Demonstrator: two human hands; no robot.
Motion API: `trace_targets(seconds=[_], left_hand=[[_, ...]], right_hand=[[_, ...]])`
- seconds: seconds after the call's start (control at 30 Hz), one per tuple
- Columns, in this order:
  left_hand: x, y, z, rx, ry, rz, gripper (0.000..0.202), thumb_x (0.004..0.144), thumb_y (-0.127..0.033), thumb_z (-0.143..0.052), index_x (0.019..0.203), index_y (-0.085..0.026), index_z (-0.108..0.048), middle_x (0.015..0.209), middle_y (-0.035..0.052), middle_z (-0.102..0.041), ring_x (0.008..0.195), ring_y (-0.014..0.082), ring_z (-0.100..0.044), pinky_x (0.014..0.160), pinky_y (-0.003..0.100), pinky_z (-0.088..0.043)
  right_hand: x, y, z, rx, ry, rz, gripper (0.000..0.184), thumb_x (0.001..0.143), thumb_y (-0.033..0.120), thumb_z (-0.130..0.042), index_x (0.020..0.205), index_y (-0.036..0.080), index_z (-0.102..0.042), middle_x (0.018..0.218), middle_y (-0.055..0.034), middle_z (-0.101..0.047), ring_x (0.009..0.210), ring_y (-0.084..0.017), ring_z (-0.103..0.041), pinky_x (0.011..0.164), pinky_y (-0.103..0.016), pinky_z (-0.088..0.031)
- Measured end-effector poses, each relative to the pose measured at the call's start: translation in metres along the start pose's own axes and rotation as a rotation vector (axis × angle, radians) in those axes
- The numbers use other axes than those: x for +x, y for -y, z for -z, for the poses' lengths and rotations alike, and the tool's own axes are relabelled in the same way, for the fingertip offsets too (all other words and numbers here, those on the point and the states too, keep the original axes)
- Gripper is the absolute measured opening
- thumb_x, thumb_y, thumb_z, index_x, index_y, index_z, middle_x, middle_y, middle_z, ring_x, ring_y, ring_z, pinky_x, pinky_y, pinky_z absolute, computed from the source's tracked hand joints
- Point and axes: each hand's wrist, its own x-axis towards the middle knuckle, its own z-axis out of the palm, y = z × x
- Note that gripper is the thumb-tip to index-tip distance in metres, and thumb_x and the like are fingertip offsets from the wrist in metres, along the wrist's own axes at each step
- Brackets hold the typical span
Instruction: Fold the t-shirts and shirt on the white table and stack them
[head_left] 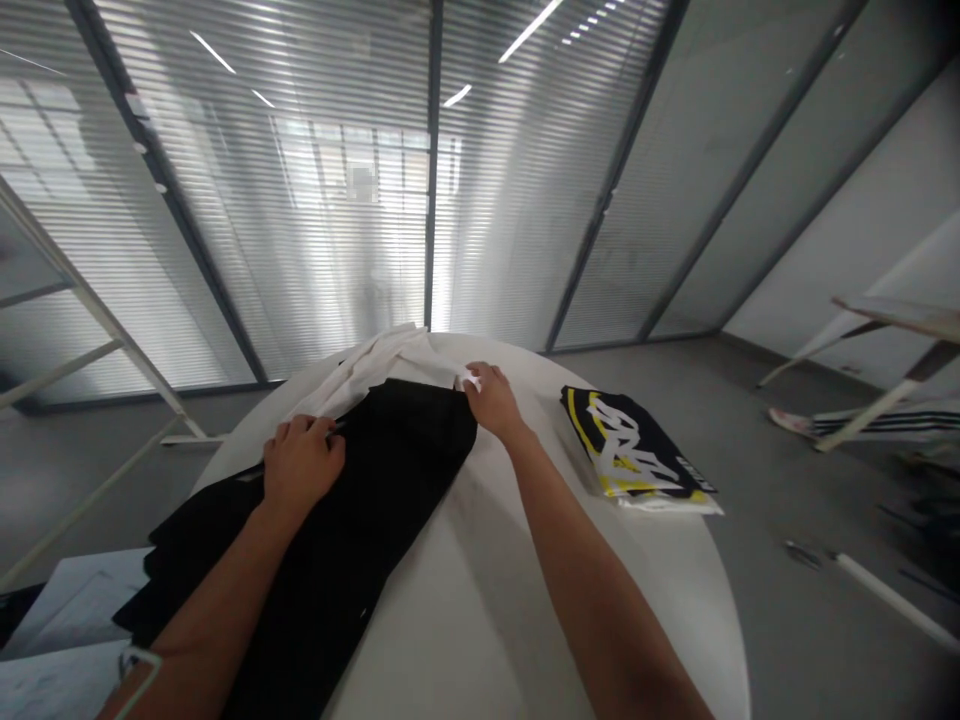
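A black garment (330, 520) lies spread lengthwise across a round white table (480, 620). Beyond it, a white cloth (382, 365) lies bunched, its near part under or joined to the black fabric. My left hand (302, 463) rests on the black garment with its fingers curled over a fold. My right hand (489, 398) pinches a corner of the white cloth at the black edge. A folded black garment with a yellow and white print (634, 447) sits on the table to the right, apart from both hands.
Glass partitions with slatted blinds stand behind the table. A white frame (90, 340) rises at the left, and white sheets (75, 610) lie at the lower left. On the right are a low table (900, 320), a leg in striped trousers (870, 425) and a white tube (892, 600) on the grey floor.
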Motion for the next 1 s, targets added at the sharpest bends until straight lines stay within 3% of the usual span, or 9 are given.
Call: trace_targets(seconds=[0.07,0.2,0.3,0.4,0.47,0.6,0.73,0.9,1.0], left_hand=[[-0.001,-0.004,-0.001,-0.003,0.024,-0.055,0.035,0.086,-0.031,-0.044,0.108,-0.021,-0.069,0.113,0.0131,-0.061,0.108,0.0332,-0.054,0.088,0.048,-0.043],[-0.003,-0.009,-0.006,0.006,0.056,-0.129,0.037,0.086,-0.032,-0.044,0.115,-0.022,-0.066,0.119,0.0131,-0.059,0.111,0.0331,-0.052,0.091,0.049,-0.041],[-0.003,-0.006,-0.012,0.019,0.083,-0.082,0.047,0.089,-0.036,-0.041,0.130,-0.020,-0.056,0.122,0.0159,-0.057,0.112,0.0358,-0.051,0.089,0.050,-0.041],[0.000,-0.001,-0.016,0.036,0.147,-0.054,0.049,0.091,-0.038,-0.038,0.132,-0.017,-0.054,0.120,0.0177,-0.059,0.112,0.0375,-0.051,0.089,0.051,-0.040],[0.003,0.002,-0.018,0.052,0.175,-0.043,0.047,0.091,-0.037,-0.038,0.128,-0.016,-0.057,0.117,0.0185,-0.060,0.112,0.0372,-0.052,0.089,0.051,-0.039],[0.007,0.003,-0.018,0.053,0.185,-0.044,0.039,0.092,-0.033,-0.038,0.115,-0.016,-0.064,0.111,0.0172,-0.062,0.109,0.0359,-0.054,0.088,0.049,-0.039],[0.007,0.006,-0.007,-0.069,0.039,-0.017,0.036,0.093,-0.034,-0.037,0.109,-0.016,-0.063,0.102,0.0146,-0.063,0.101,0.0315,-0.058,0.086,0.044,-0.043],[0.008,0.021,0.014,-0.197,-0.356,0.094,0.037,0.095,-0.035,-0.036,0.111,-0.012,-0.059,0.105,0.0155,-0.061,0.104,0.0283,-0.057,0.090,0.038,-0.044],[0.010,0.027,0.016,-0.142,-0.346,0.159,0.035,0.093,-0.034,-0.038,0.110,-0.012,-0.060,0.103,0.0157,-0.061,0.104,0.0311,-0.057,0.090,0.042,-0.044]], right_hand=[[-0.002,0.002,0.000,-0.075,0.015,0.015,0.029,0.088,0.025,-0.052,0.116,0.020,-0.057,0.117,-0.0113,-0.060,0.109,-0.024,-0.054,0.093,-0.037,-0.042],[-0.015,0.028,-0.004,-0.114,0.268,0.156,0.034,0.082,0.035,-0.061,0.113,0.023,-0.055,0.113,-0.0087,-0.060,0.104,-0.024,-0.055,0.083,-0.035,-0.045],[-0.027,0.047,-0.014,-0.164,0.412,0.175,0.058,0.075,0.054,-0.067,0.122,0.024,-0.051,0.123,-0.0114,-0.055,0.110,-0.029,-0.053,0.085,-0.040,-0.045],[-0.036,0.056,-0.027,-0.260,0.439,0.175,0.081,0.067,0.062,-0.072,0.133,0.024,-0.045,0.134,-0.0161,-0.047,0.119,-0.037,-0.046,0.091,-0.051,-0.041],[-0.038,0.056,-0.032,-0.294,0.421,0.172,0.079,0.072,0.059,-0.071,0.136,0.024,-0.043,0.134,-0.0167,-0.046,0.121,-0.038,-0.045,0.092,-0.054,-0.041],[-0.034,0.048,-0.030,-0.295,0.404,0.178,0.048,0.086,0.038,-0.061,0.131,0.027,-0.048,0.126,-0.0125,-0.053,0.116,-0.032,-0.051,0.089,-0.046,-0.044],[-0.021,0.040,-0.017,-0.172,0.366,0.243,0.033,0.091,0.021,-0.047,0.122,0.026,-0.055,0.118,-0.0083,-0.060,0.107,-0.025,-0.059,0.085,-0.036,-0.046],[0.020,0.042,-0.007,0.207,0.173,0.363,0.028,0.095,0.025,-0.041,0.116,0.022,-0.060,0.114,-0.0043,-0.065,0.108,-0.019,-0.057,0.094,-0.031,-0.042],[0.048,0.046,-0.009,0.264,0.095,0.304,0.029,0.094,0.025,-0.041,0.119,0.022,-0.057,0.116,-0.0033,-0.064,0.108,-0.020,-0.057,0.095,-0.033,-0.042]])
